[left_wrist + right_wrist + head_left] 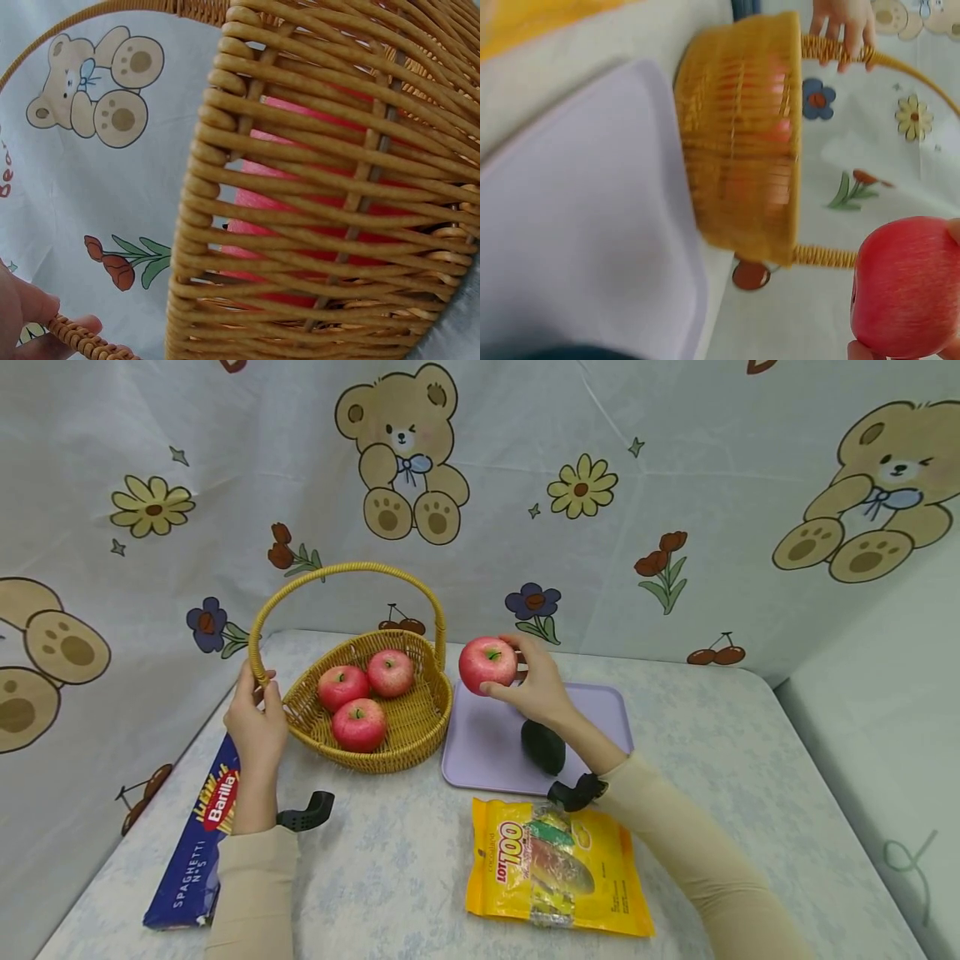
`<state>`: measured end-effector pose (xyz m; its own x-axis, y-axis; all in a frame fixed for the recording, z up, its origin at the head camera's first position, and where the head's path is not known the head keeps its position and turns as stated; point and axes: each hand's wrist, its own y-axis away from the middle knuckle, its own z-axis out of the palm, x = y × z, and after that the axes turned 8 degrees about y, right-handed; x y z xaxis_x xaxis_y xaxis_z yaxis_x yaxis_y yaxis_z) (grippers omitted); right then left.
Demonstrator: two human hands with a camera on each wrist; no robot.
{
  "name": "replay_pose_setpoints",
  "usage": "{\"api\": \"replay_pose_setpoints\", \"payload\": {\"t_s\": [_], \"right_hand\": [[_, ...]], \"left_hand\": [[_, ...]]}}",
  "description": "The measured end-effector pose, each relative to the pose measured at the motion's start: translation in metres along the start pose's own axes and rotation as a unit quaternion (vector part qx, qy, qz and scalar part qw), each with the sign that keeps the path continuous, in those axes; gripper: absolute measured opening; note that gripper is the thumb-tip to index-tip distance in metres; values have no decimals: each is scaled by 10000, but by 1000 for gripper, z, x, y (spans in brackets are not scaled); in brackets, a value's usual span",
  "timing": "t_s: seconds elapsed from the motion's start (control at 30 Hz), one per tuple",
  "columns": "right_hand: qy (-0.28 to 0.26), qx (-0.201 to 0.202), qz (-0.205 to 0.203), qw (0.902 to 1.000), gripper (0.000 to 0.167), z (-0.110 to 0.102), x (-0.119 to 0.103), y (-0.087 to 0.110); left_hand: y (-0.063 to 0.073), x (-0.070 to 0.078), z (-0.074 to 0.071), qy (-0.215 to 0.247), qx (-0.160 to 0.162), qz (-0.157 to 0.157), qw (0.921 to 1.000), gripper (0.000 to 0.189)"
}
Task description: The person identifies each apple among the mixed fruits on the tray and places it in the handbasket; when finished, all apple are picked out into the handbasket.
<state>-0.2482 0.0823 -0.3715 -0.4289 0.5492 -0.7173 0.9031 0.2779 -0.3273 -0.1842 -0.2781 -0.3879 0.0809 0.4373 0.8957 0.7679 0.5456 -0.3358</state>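
In the head view my left hand (257, 718) grips the left side of the handle (347, 568) of a yellow wicker basket (390, 760). Inside the basket lie a red apple (342, 687), a second apple (391, 672) and a third apple (359, 725). My right hand (537, 681) holds another red apple (487, 665) above the lilac tray's upper left, just right of the basket. The right wrist view shows this held apple (907, 289) close up, with fingertips at its edge. From the left wrist, the basket's woven side (337, 187) partly hides the apples.
A lilac tray (472, 752) carries a dark green avocado-like fruit (543, 747), partly behind my right forearm. In front lies a yellow snack bag (558, 868) with a mango picture. A blue Barilla spaghetti box (183, 868) lies left, partly under my left forearm. Patterned cloth hangs behind the table.
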Motion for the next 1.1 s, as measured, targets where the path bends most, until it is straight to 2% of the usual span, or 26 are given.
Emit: {"api": "replay_pose_setpoints", "payload": {"t_s": [0.1,0.37,0.5,0.63,0.87,1.1], "right_hand": [[-107,-133,-96,9998,75,8,-9,0],[103,-324,-425,9985,72,37,-28,-5],[412,-399,-391,9976,72,53,-36,-8],[943,-470,-294,9940,73,70,-39,-11],[1891,-427,-416,9802,73,94,-40,-17],[2944,-553,-374,9533,75,115,-34,-19]], "left_hand": [[-1,-1,0,14,9,12,10000,35],[-2,-2,1,26,73,81,9999,32],[-1,-2,0,30,65,77,9999,31],[-1,-1,0,18,24,-40,10000,32],[-2,-1,0,0,32,-5,10000,32],[-1,0,0,-6,-22,-48,10000,34]]}}
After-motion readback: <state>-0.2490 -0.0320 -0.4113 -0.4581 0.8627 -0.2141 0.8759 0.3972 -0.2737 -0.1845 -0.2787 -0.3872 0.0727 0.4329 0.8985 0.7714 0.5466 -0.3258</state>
